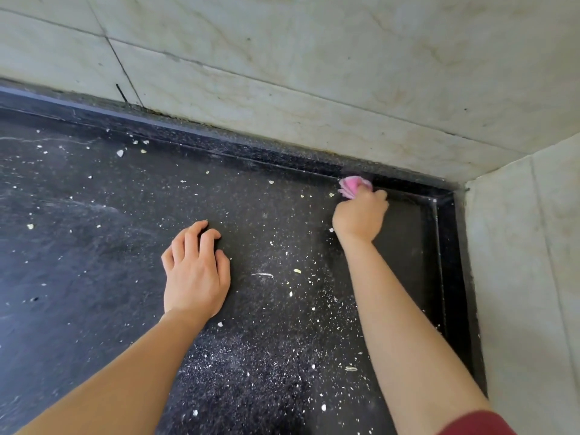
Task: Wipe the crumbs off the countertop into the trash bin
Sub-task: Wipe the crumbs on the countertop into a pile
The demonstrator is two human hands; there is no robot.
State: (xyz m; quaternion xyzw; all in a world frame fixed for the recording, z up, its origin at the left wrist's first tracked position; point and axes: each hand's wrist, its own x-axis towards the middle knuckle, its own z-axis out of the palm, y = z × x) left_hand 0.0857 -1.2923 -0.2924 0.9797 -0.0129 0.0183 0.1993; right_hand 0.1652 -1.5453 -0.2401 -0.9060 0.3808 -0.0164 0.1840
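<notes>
In the back corner, right hand (360, 216) grips the pink cloth (353, 185).
Crumbs (297, 271) sit left and nearer; left hand (196, 271) is loose, empty.

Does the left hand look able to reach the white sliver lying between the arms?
Probably yes: the left hand rests on the countertop right beside the sliver, with nothing standing between them.

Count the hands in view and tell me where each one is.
2. The left hand rests on the dark countertop mid-frame; the right hand grips a pink cloth near the back corner. No others visible.
</notes>
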